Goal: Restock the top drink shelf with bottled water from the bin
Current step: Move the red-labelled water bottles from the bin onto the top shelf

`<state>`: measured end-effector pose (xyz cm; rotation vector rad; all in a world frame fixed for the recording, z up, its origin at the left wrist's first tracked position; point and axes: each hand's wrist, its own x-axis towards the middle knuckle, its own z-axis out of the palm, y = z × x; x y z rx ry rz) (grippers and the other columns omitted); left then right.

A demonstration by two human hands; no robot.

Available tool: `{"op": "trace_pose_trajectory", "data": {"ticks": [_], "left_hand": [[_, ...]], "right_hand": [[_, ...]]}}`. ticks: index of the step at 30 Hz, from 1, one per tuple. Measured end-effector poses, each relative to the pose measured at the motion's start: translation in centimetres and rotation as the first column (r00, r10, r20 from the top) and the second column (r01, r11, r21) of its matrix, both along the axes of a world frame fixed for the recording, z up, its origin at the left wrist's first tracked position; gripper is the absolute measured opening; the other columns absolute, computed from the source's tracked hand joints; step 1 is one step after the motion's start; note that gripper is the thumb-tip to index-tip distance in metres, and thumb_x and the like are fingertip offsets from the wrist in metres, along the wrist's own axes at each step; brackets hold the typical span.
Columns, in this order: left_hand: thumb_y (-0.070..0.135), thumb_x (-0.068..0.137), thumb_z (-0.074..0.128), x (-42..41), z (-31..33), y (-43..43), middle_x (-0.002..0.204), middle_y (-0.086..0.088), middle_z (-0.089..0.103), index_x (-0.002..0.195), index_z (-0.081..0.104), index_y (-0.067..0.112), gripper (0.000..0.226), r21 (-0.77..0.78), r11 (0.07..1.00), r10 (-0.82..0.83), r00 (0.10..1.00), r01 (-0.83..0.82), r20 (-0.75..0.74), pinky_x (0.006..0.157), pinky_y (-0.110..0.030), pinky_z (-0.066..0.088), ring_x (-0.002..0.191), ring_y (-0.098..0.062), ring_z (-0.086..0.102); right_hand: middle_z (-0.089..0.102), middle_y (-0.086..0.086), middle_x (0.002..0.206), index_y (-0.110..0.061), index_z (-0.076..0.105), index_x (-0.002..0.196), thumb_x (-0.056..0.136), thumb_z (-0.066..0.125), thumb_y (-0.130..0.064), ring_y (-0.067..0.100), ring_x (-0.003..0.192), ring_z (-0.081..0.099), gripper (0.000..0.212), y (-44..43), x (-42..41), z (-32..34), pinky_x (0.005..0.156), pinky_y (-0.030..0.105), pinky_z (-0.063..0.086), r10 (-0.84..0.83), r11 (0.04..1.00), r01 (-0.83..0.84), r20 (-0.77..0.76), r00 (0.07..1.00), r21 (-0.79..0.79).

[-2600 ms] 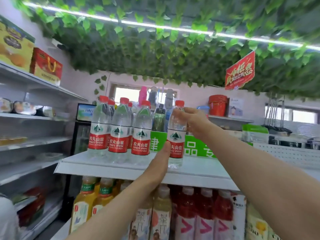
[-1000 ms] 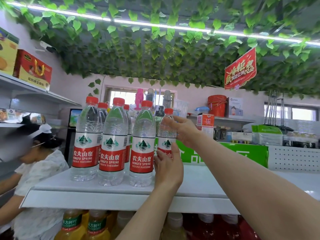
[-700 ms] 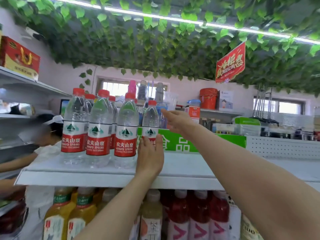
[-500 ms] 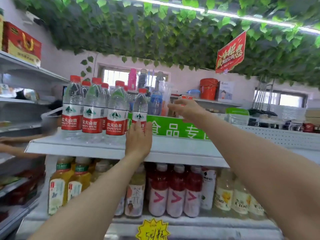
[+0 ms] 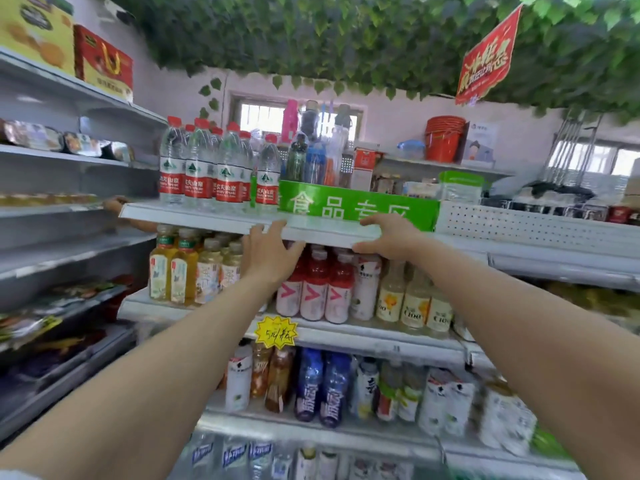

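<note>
Several clear water bottles [image 5: 199, 168] with red caps and red labels stand upright at the left end of the white top shelf [image 5: 322, 230]. The rightmost water bottle [image 5: 267, 174] stands alone beside the group, free of both hands. My left hand [image 5: 268, 252] hangs in front of the shelf's front edge, fingers spread, holding nothing. My right hand [image 5: 393, 237] is at the shelf's front edge further right, fingers apart and empty. The bin is out of sight.
A green sign [image 5: 356, 206] stands at the back of the top shelf. Juice bottles [image 5: 187, 271] and red drinks [image 5: 318, 289] fill the shelf below, more drinks lower down. Grey shelving [image 5: 69, 161] stands on the left, where another person's hand [image 5: 114, 204] shows.
Both hands let go of the last water bottle and drew back down to the shelf's front edge. The view has tilted down, showing the lower shelves.
</note>
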<state>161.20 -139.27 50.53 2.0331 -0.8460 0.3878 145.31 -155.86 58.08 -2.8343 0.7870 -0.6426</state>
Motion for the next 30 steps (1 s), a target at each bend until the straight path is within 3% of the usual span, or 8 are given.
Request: {"op": "trace_pose_trajectory", "data": {"ticks": [4, 9, 18, 23, 25, 27, 30], "left_hand": [[0.049, 0.092, 0.061, -2.9, -4.1, 1.0, 0.149, -0.015, 0.038, 0.146, 0.044, 0.028, 0.061, 0.098, 0.995, -0.006, 0.999, 0.01, -0.039, 0.11, -0.049, 0.037, 0.138, -0.036, 0.033], [0.046, 0.091, 0.064, -5.0, -10.7, 1.9, 0.152, -0.012, 0.035, 0.145, 0.044, 0.031, 0.059, 0.224, 0.973, -0.027, 0.993, 0.051, -0.112, 0.107, -0.049, 0.04, 0.141, -0.034, 0.028], [0.046, 0.091, 0.065, -4.3, -25.5, 2.4, 0.149, -0.012, 0.038, 0.144, 0.045, 0.03, 0.059, 0.41, 0.905, 0.025, 0.95, 0.111, -0.311, 0.104, -0.047, 0.043, 0.134, -0.035, 0.039], [0.045, 0.094, 0.062, -3.0, -36.5, 4.3, 0.154, -0.015, 0.033, 0.149, 0.041, 0.03, 0.062, 0.494, 0.839, 0.061, 0.865, 0.226, -0.499, 0.111, -0.048, 0.036, 0.144, -0.034, 0.027], [0.046, 0.094, 0.062, -2.4, -41.4, 5.8, 0.154, -0.014, 0.034, 0.149, 0.042, 0.027, 0.062, 0.527, 0.806, 0.079, 0.833, 0.269, -0.547, 0.113, -0.045, 0.034, 0.143, -0.033, 0.03], [0.049, 0.094, 0.06, -2.1, -46.0, 7.7, 0.152, -0.016, 0.038, 0.149, 0.042, 0.026, 0.062, 0.565, 0.763, 0.105, 0.802, 0.314, -0.588, 0.113, -0.041, 0.032, 0.142, -0.032, 0.031], [0.062, 0.09, 0.053, -2.2, -51.8, 10.8, 0.149, -0.02, 0.044, 0.148, 0.045, 0.025, 0.069, 0.599, 0.733, 0.166, 0.77, 0.321, -0.616, 0.112, -0.04, 0.031, 0.141, -0.033, 0.034]], "right_hand": [[0.05, 0.008, 0.151, -0.021, 0.05, 0.148, 0.085, 0.078, -0.048, 0.028, 0.135, 0.049, 0.074, 0.4, -2.8, -5.2, 0.11, 0.037, 0.041, -0.004, 0.995, 0.008, -0.041, 0.999, 0.103], [0.046, 0.009, 0.152, -0.024, 0.047, 0.149, 0.085, 0.078, -0.048, 0.029, 0.14, 0.044, 0.075, 0.2, -4.3, -12.1, 0.111, 0.04, 0.04, -0.031, 0.981, 0.054, -0.124, 0.992, 0.185], [0.056, 0.006, 0.147, -0.019, 0.051, 0.146, 0.084, 0.08, -0.044, 0.026, 0.13, 0.055, 0.073, -0.6, -3.0, -25.5, 0.105, 0.035, 0.046, -0.004, 0.942, 0.104, -0.3, 0.954, 0.319], [0.05, 0.008, 0.151, -0.016, 0.05, 0.146, 0.088, 0.078, -0.04, 0.028, 0.134, 0.052, 0.069, 0.0, -0.9, -36.1, 0.108, 0.038, 0.046, 0.053, 0.838, 0.189, -0.42, 0.906, 0.513], [0.05, 0.007, 0.152, -0.016, 0.051, 0.145, 0.09, 0.076, -0.039, 0.027, 0.136, 0.05, 0.065, 0.7, -0.3, -40.9, 0.109, 0.033, 0.042, 0.084, 0.794, 0.219, -0.46, 0.884, 0.567], [0.054, 0.009, 0.147, -0.012, 0.056, 0.141, 0.092, 0.074, -0.039, 0.027, 0.133, 0.052, 0.059, 1.8, 0.4, -45.5, 0.101, 0.028, 0.041, 0.111, 0.752, 0.258, -0.502, 0.858, 0.607], [0.064, 0.01, 0.116, -0.006, 0.067, 0.115, 0.094, 0.072, -0.036, 0.022, 0.11, 0.06, 0.037, 3.7, 1.8, -51.4, 0.075, 0.028, 0.042, 0.132, 0.658, 0.337, -0.544, 0.829, 0.674]]}}
